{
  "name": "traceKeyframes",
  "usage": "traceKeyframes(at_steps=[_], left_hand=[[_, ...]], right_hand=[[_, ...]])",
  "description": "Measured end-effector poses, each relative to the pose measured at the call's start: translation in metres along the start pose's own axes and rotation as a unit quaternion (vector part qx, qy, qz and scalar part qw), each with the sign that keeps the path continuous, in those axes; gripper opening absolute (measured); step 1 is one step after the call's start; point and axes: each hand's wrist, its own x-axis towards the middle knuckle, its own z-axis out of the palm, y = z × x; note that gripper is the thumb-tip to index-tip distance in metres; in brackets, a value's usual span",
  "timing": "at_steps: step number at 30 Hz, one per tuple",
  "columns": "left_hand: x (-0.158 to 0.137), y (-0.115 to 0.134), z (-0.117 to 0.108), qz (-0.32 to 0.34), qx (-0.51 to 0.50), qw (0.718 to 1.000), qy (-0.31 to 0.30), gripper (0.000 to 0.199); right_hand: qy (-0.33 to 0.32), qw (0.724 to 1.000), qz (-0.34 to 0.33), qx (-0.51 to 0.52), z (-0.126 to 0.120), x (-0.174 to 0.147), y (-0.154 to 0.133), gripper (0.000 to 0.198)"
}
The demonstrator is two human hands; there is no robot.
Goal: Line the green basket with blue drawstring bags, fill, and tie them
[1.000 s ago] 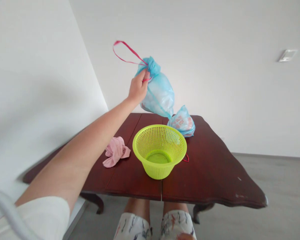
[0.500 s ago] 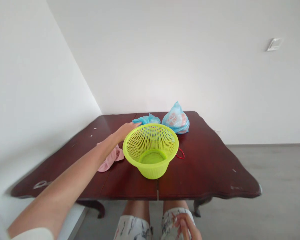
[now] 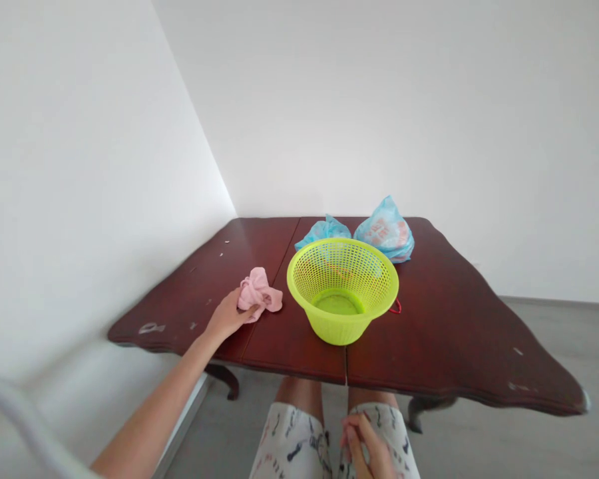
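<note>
My left hand [image 3: 230, 315] has its fingers around the near left side of a crumpled pink cloth [image 3: 257, 293], which rests on the dark red wooden table [image 3: 444, 319]. To the right of the cloth stands a yellow-green plastic basket [image 3: 339, 327], upright, with mesh walls and nothing visible inside. My right hand [image 3: 367, 446] is low over my lap, below the table edge. Its fingers are curled together, and what they may hold is hidden.
Behind the basket lie a crumpled blue plastic bag [image 3: 324, 230] and a fuller blue bag [image 3: 387, 233] with red print. A red loop [image 3: 397, 307] pokes out at the basket's right. White walls border the table at the left and back.
My left hand has come back from beside the blue bag to the pink cloth and gripped it. The cloth is bunched differently. The view has shifted left; my right hand stays over my lap.
</note>
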Motion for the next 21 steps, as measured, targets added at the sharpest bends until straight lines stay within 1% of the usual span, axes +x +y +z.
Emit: traceKeyframes(at_steps=[3,4,6,7,8,10,11,13,14,15,17,19,21], left_hand=[[-0.034,0.008,0.007,0.004,-0.058,0.998,0.029,0.073],[-0.047,0.011,0.009,0.005,-0.078,0.997,0.029,0.068],[-0.077,0.019,0.014,0.013,-0.119,0.993,0.021,0.061],[-0.093,0.022,0.017,0.016,-0.136,0.99,0.026,0.06],[-0.109,0.026,0.02,0.017,-0.152,0.987,0.037,0.061],[-0.142,0.034,0.027,0.023,-0.193,0.98,0.04,0.061],[-0.157,0.039,0.03,0.029,-0.217,0.975,0.026,0.061],[-0.182,0.052,0.033,0.044,-0.269,0.961,-0.038,0.064],[-0.191,0.06,0.034,0.05,-0.296,0.951,-0.072,0.067],[-0.199,0.068,0.035,0.056,-0.325,0.938,-0.103,0.071],[-0.208,0.084,0.034,0.069,-0.388,0.907,-0.149,0.078],[-0.213,0.1,0.033,0.088,-0.442,0.876,-0.174,0.083],[-0.216,0.114,0.032,0.114,-0.475,0.856,-0.171,0.089]], right_hand=[[-0.089,0.994,-0.069,-0.006,0.021,0.008,-0.03,0.044],[-0.102,0.99,-0.095,-0.01,0.029,0.012,-0.041,0.038],[-0.097,0.983,-0.157,-0.012,0.045,0.019,-0.061,0.022],[-0.089,0.978,-0.19,-0.013,0.052,0.023,-0.07,0.025],[-0.082,0.972,-0.218,-0.019,0.059,0.028,-0.078,0.041],[-0.076,0.961,-0.262,-0.037,0.068,0.036,-0.091,0.082],[-0.082,0.956,-0.277,-0.045,0.071,0.041,-0.096,0.099],[-0.111,0.948,-0.296,-0.037,0.071,0.047,-0.106,0.127],[-0.135,0.946,-0.296,-0.014,0.069,0.048,-0.11,0.135],[-0.158,0.945,-0.284,0.019,0.067,0.049,-0.114,0.138],[-0.192,0.948,-0.233,0.099,0.061,0.046,-0.123,0.133],[-0.194,0.95,-0.18,0.164,0.055,0.039,-0.131,0.122],[-0.164,0.955,-0.153,0.195,0.049,0.032,-0.138,0.11]])
